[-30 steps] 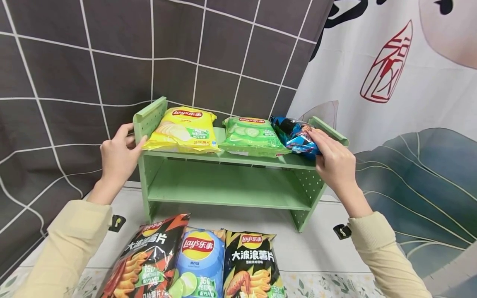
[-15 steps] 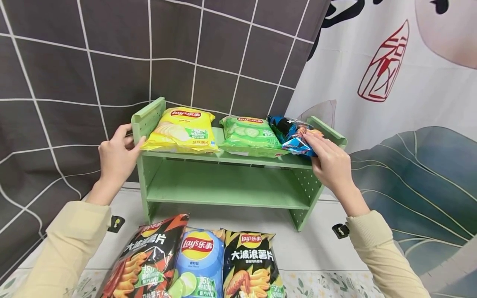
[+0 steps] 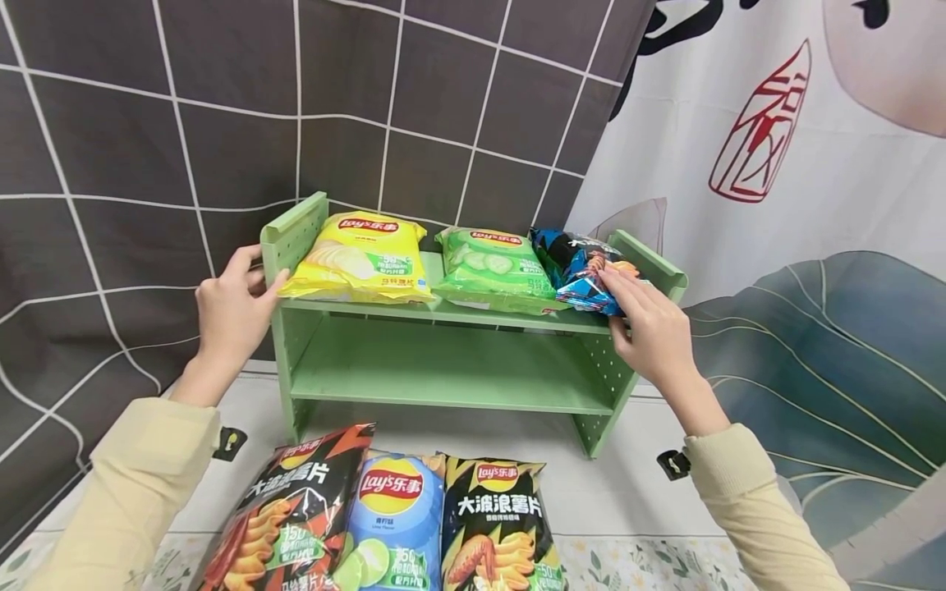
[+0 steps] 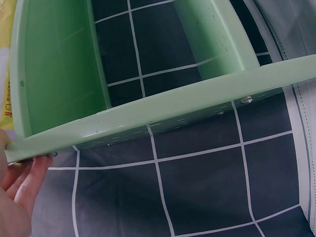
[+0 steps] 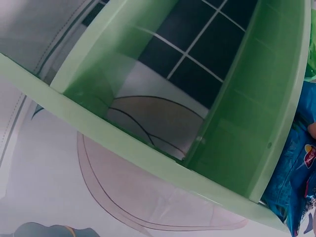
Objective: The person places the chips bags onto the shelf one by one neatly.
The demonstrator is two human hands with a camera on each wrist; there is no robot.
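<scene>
A green two-tier shelf [image 3: 451,361] stands on the table in the head view. My left hand [image 3: 232,308] grips its left side panel, thumb in front and fingers on the outer face; the left wrist view shows these fingers [image 4: 30,182] against the panel. On the top tier lie a yellow chip bag [image 3: 362,258], a green chip bag [image 3: 498,271] and a blue chip bag [image 3: 580,267]. My right hand [image 3: 654,328] rests extended fingers on the blue bag's right side, with the thumb low at its front edge. In the right wrist view, only a fingertip [image 5: 312,130] shows on that bag.
In front of the shelf lie a black-and-red chip bag [image 3: 288,517], a light blue chip bag [image 3: 395,521] and a black-and-yellow chip bag [image 3: 498,525]. A dark checked curtain [image 3: 222,123] and a white printed curtain [image 3: 687,156] hang behind. Two black clips flank the shelf.
My right hand has shifted slightly left, and the blue chip bag's front end has edged left with it, towards the green bag. The left hand keeps its hold on the shelf.
</scene>
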